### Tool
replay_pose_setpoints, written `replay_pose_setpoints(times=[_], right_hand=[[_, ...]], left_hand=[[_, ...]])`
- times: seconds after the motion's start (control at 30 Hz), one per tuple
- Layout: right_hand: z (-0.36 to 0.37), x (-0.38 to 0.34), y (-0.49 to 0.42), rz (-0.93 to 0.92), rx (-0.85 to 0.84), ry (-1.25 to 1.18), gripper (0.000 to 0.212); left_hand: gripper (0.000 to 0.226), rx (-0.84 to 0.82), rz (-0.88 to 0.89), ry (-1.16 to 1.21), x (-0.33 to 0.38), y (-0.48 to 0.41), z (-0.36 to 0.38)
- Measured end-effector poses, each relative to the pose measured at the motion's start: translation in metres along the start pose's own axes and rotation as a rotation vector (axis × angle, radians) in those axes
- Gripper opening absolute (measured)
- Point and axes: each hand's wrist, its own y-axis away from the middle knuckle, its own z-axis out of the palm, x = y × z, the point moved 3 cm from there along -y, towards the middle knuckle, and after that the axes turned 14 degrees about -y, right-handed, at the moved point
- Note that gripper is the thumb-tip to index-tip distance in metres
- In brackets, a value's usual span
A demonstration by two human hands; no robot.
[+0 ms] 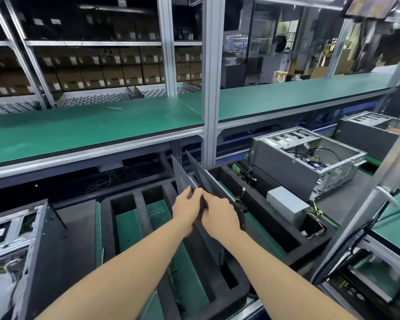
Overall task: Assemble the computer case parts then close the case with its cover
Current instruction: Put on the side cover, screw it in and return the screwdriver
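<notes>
Green shelf (90,128) behind open case (286,165).

No text was legible. White labels on the cardboard boxes (90,76) at ten o'clock were too blurred to read; the overhead monitor (370,5) at one o'clock likewise.

One wide-angle camera, worn on the head, looks forward and down along the person's forearms, which enter from the bottom edge. The left hand (186,205) and right hand (219,215) sit near the lens at frame centre, gripping the cover panels (203,179). A green shelf (90,125) crosses mid-frame, and storage racks (90,65) fill the upper left.
</notes>
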Motion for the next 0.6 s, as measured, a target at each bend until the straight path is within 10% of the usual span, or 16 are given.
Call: replay_pose_setpoints(times=[0.3,0.6], right_hand=[[-0.02,-0.022,-0.003,-0.012,0.025,0.037,0.007],[-0.064,-0.072,-0.001,-0.104,0.153,-0.07,0.024]], left_hand=[[0.044,-0.259,-0.011,0.215,-0.004,0.015,-0.009],[0.056,-0.317,0.201,0.22,0.03,0.035,-0.029]])
